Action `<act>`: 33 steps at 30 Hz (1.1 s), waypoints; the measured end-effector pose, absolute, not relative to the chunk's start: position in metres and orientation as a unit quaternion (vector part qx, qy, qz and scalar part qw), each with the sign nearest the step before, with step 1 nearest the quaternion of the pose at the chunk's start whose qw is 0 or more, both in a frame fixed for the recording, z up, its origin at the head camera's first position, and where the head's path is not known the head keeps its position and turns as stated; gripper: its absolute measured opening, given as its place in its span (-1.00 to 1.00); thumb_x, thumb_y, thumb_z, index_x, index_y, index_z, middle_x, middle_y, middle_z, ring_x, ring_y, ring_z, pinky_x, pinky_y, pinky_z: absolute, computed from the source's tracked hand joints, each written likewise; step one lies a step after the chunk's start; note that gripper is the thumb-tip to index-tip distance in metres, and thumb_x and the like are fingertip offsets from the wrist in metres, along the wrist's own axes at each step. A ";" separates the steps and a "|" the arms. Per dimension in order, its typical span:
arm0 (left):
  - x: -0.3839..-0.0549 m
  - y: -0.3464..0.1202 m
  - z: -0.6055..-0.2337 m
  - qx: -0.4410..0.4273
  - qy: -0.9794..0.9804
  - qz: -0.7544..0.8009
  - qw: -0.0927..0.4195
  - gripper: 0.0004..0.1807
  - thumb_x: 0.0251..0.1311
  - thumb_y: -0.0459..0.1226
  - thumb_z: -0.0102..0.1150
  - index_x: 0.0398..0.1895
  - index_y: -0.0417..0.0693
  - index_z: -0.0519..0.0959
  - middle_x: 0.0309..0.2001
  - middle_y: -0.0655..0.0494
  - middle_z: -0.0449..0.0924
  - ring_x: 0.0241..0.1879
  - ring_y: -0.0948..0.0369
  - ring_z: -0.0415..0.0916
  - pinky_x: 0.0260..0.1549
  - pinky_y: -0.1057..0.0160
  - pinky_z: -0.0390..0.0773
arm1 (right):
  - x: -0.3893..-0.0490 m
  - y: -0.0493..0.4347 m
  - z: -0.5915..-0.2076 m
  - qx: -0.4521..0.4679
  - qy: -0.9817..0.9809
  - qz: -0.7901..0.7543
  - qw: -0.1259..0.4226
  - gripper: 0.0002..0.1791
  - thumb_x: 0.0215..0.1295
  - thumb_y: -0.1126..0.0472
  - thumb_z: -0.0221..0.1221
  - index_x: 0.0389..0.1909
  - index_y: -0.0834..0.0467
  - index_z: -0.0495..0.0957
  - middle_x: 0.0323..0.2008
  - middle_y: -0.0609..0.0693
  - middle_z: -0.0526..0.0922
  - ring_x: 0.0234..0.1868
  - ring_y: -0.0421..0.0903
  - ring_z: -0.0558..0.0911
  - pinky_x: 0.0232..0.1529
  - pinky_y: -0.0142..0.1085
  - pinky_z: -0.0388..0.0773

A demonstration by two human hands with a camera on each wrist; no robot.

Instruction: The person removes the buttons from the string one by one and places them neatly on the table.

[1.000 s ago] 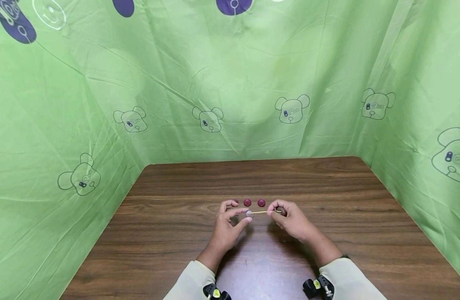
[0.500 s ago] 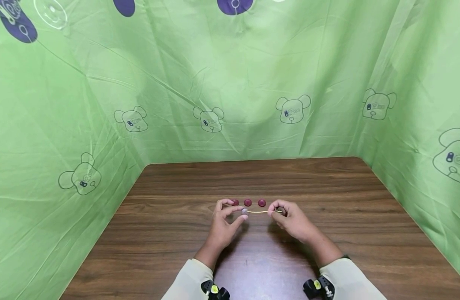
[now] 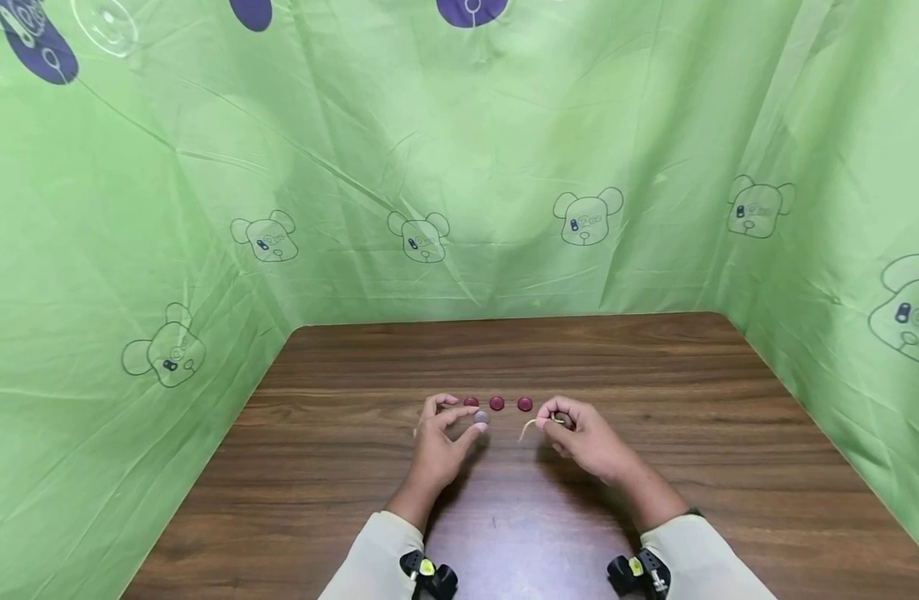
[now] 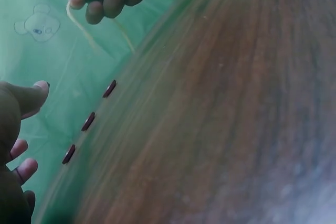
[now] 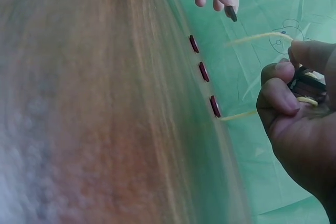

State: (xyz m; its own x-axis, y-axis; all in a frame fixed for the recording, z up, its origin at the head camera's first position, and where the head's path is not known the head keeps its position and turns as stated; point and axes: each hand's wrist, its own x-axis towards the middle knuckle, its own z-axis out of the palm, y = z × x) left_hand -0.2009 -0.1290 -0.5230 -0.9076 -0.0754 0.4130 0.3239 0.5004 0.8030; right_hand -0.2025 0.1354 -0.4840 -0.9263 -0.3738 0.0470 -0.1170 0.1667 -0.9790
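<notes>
Between thumb and forefinger, my left hand point(image 3: 437, 446) pinches a small round grey button point(image 3: 481, 417), seen dark and edge-on in the right wrist view point(image 5: 231, 13). My right hand point(image 3: 586, 442) grips a thin yellow cord point(image 3: 525, 429), its loose end curving down toward the left hand. Dark disc-like pieces point(image 5: 307, 83) sit within the right hand's curled fingers, with cord beside them; the fingers partly hide them. A gap lies between the button and the cord's end. Another length of cord point(image 5: 239, 115) hangs below the right hand.
Three dark red buttons point(image 3: 496, 403) lie in a row on the brown wooden table point(image 3: 339, 467), just beyond the hands. A green printed cloth point(image 3: 496, 167) stands around the table's back and sides.
The cord, which stretched between the hands to the grey button, now hangs loose from the right hand. My left hand has shifted left with the button; the right hand has hardly moved.
</notes>
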 end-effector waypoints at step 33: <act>-0.206 -0.135 -0.530 0.007 -0.883 -0.443 0.153 -0.76 0.17 -0.18 0.63 -0.07 0.18 0.89 0.37 -0.11 0.53 0.39 -0.16 0.32 0.20 -0.34 0.09 | -0.202 0.138 -0.484 -0.172 0.736 -0.641 0.134 -0.56 0.63 0.38 0.12 0.36 0.41 0.23 -0.38 -0.02 0.43 -0.51 -0.24 0.37 -0.50 -0.46 0.29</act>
State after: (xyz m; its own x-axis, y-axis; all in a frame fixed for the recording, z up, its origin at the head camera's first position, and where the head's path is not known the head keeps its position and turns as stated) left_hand -0.2062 -0.1348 -0.5302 -0.9529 -0.1489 0.2640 0.1227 0.6071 0.7851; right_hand -0.2023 0.1383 -0.4840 -0.9052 -0.4244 0.0225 -0.0807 0.1197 -0.9895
